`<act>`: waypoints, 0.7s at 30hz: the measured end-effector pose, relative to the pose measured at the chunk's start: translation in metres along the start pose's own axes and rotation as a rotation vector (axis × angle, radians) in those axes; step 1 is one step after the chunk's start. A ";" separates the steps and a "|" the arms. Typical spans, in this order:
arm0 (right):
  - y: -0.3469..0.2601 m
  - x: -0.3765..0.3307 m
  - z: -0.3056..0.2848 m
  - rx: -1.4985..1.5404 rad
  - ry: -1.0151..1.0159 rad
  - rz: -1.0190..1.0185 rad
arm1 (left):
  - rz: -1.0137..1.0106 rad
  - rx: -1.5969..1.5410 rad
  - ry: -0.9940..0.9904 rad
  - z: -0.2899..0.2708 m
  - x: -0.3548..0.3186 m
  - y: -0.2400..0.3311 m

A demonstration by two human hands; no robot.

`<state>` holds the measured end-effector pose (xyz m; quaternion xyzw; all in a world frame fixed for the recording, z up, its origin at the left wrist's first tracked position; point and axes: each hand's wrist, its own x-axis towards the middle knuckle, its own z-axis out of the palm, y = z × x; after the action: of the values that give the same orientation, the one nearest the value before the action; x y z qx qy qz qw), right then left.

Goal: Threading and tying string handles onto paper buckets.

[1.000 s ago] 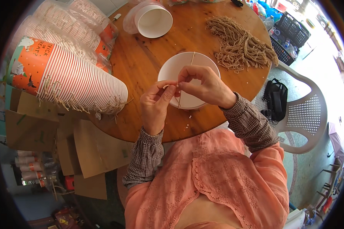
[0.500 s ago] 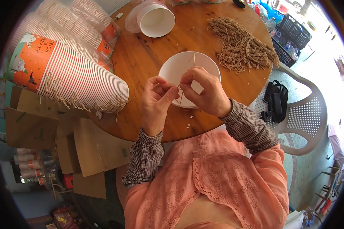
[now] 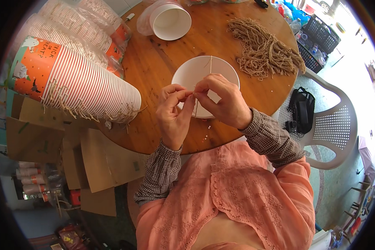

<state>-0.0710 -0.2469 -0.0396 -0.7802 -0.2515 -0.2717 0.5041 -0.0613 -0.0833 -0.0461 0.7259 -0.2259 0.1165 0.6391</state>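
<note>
A white paper bucket (image 3: 185,74) stands mouth up at the near side of the round wooden table. Thin tan cord (image 3: 211,65) runs from its far rim down to the hands, and a strand continues to the near rim. Over the bucket's mouth, my left hand (image 3: 173,113) pinches the cord with thumb and fingertips. My right hand (image 3: 223,101) pinches it at the same spot, its fingertips meeting the left ones. Whether a knot sits between the fingertips is hidden. A pile of loose tan cords (image 3: 264,50) lies farther right on the table.
A long nested stack of printed orange buckets (image 3: 93,81), cord ends hanging along it, lies at the left, with wrapped stacks behind. Another white bucket (image 3: 171,24) is at the back. Cardboard boxes (image 3: 98,160) stand below left. A grey plastic chair (image 3: 346,125) holding a black bag (image 3: 301,111) is right.
My left hand has turned and moved slightly right, bringing its fingertips together with the right ones on the cord. My right hand has shifted slightly left.
</note>
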 end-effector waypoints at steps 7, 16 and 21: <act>-0.001 0.000 -0.001 -0.019 -0.010 -0.006 | -0.112 -0.219 -0.144 -0.013 0.006 -0.004; -0.010 0.002 -0.005 0.165 -0.065 0.077 | -0.489 -0.784 -0.401 -0.031 0.017 -0.001; -0.007 0.006 -0.007 0.116 -0.087 -0.045 | -0.533 -0.819 -0.379 -0.032 0.018 0.001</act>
<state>-0.0722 -0.2504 -0.0286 -0.7550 -0.3060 -0.2335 0.5308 -0.0424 -0.0554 -0.0325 0.4572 -0.1720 -0.2814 0.8259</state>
